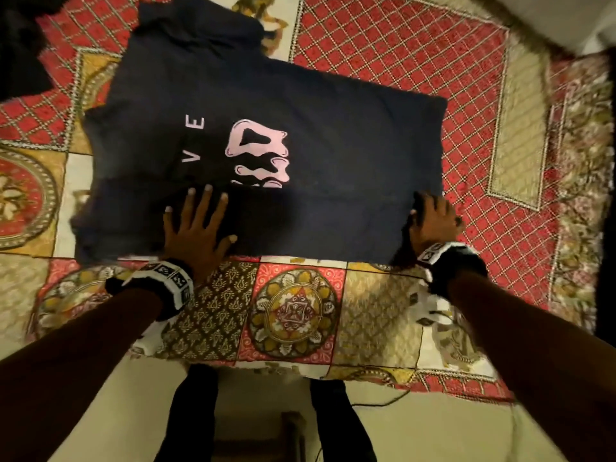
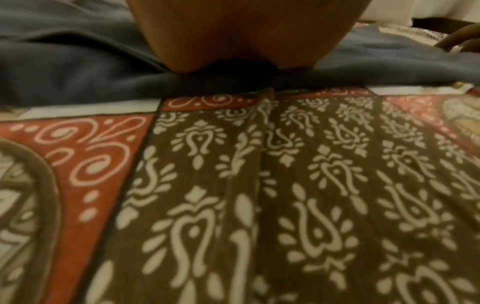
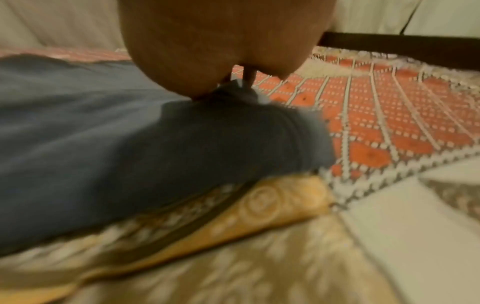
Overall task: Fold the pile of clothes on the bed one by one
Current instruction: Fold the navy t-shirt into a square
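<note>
A dark navy T-shirt (image 1: 333, 168) with a pink print lay spread across the middle of the head view, on a bed covered by a red-and-gold patterned bedspread (image 1: 293, 311). Its lower part was folded over, hiding the bottom of the print. The left hand (image 1: 196, 228) lay flat on that fold at lower centre-left, fingers straight and splayed, pressing the cloth and gripping nothing. The right hand (image 1: 433, 218) sat at the shirt's lower right corner with its fingers bent down onto the edge; in the right wrist view the fabric bunched up under the fingers. More dark clothing (image 1: 20, 45) lay in the upper left corner.
</note>
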